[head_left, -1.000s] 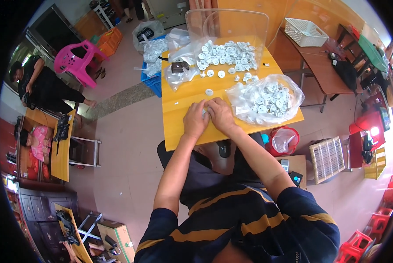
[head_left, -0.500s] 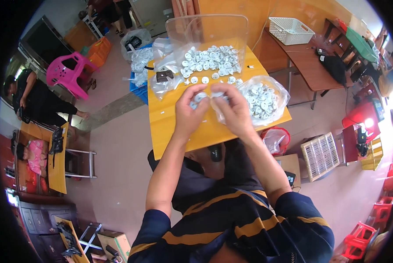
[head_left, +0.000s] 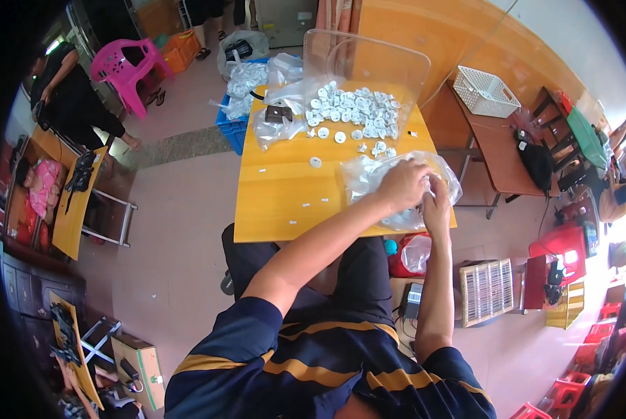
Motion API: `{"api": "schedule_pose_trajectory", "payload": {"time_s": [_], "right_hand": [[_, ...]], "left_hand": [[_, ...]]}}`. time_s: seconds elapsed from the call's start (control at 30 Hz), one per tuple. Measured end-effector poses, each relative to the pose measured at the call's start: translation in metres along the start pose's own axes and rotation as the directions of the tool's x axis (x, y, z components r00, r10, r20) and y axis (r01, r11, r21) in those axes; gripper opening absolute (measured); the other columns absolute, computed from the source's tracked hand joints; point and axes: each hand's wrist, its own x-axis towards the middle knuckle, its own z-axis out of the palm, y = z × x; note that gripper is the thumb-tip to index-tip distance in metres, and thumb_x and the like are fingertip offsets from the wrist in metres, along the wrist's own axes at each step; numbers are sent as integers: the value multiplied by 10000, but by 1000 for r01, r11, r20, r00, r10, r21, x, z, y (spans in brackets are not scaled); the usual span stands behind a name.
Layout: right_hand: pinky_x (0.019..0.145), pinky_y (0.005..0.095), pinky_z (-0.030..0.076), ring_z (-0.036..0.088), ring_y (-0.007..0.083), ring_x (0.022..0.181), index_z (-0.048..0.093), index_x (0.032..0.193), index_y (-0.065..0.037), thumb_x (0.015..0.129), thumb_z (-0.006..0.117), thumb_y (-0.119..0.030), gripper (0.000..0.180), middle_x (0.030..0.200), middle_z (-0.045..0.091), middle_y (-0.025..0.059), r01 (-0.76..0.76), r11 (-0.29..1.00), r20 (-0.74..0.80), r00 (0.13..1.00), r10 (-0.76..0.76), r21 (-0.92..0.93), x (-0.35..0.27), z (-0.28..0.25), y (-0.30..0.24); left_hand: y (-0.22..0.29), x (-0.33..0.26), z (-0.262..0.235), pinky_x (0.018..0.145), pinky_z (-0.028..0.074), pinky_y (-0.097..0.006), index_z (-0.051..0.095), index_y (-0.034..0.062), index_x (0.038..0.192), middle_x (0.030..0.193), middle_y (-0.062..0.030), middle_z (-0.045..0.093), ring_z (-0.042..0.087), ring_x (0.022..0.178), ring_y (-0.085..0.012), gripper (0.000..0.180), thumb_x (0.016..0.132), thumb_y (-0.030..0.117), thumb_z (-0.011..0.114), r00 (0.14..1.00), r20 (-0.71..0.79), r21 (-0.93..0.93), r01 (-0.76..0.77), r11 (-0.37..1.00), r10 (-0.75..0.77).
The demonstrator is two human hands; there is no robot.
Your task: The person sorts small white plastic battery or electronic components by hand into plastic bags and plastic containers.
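Observation:
Over a clear plastic bag (head_left: 369, 171) at the right of the yellow table (head_left: 264, 209), my two hands meet. My left hand (head_left: 405, 185) reaches across with its fingers bent down. Close against it, my right hand (head_left: 436, 202) has its fingers pinched together. What lies between the fingers is hidden. Small white round parts show in the bag, mostly covered by my hands. A heap of the same white parts (head_left: 355, 108) lies by a clear plastic bin (head_left: 369, 52) at the back. One single white disc (head_left: 316, 162) rests apart, nearer me.
A dark brown box-shaped item (head_left: 278, 114) sits on plastic bags at the table's back left. Beside it stands a blue crate (head_left: 235, 133) of bagged goods. A brown table (head_left: 480, 133) with a white basket (head_left: 486, 92) is at the right. Below hangs a red bag (head_left: 407, 257).
Both hands have moved right, from above the table's middle to the plastic bag. The view has shifted too. A single disc now lies where the table was covered by my hands.

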Motion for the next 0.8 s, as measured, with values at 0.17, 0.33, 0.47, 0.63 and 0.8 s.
{"api": "schedule_pose_trajectory", "payload": {"time_s": [0.17,0.33,0.47,0.63,0.8], "right_hand": [[1108,447,439,601,403,1247,615,1327,4,921,542,-15,413,1296,650,243,106,993,-184,976,-113,-45,-7,8,-33],[1029,406,492,657,334,1171,662,1212,-6,905,582,52,322,1222,691,181,286,953,-175,948,-266,100,-20,36,-87],[886,414,552,705,352,991,681,1085,-19,861,599,96,265,1074,729,166,428,892,-46,904,-426,145,-48,67,-113],[795,415,582,711,334,923,682,1022,-36,809,669,20,221,1030,720,123,547,768,186,761,-622,333,-97,115,-129],[829,424,581,705,350,940,686,1059,-46,831,669,2,233,1052,706,134,447,823,314,772,-553,350,-97,134,-125]], "left_hand": [[-57,1,-92,994,516,-444,700,17,1128,1136,-193,693,646,1118,-390,275,863,79,661,961,-267,-4,78,997,-76],[-157,-55,-170,1112,443,-453,586,51,1387,1398,-217,577,540,1315,-401,614,820,217,753,952,-188,289,287,913,-240],[-169,-81,-165,1232,314,-486,330,89,1600,1598,-284,368,332,1500,-435,1027,751,383,826,891,-70,350,443,825,-449],[-180,-63,-135,1214,324,-517,370,82,1582,1598,-289,364,349,1479,-464,1002,764,420,842,951,-88,405,305,862,-296],[-188,-36,-120,1176,365,-499,483,97,1513,1516,-255,469,416,1432,-423,798,836,387,792,986,-51,585,159,795,-159]]}}
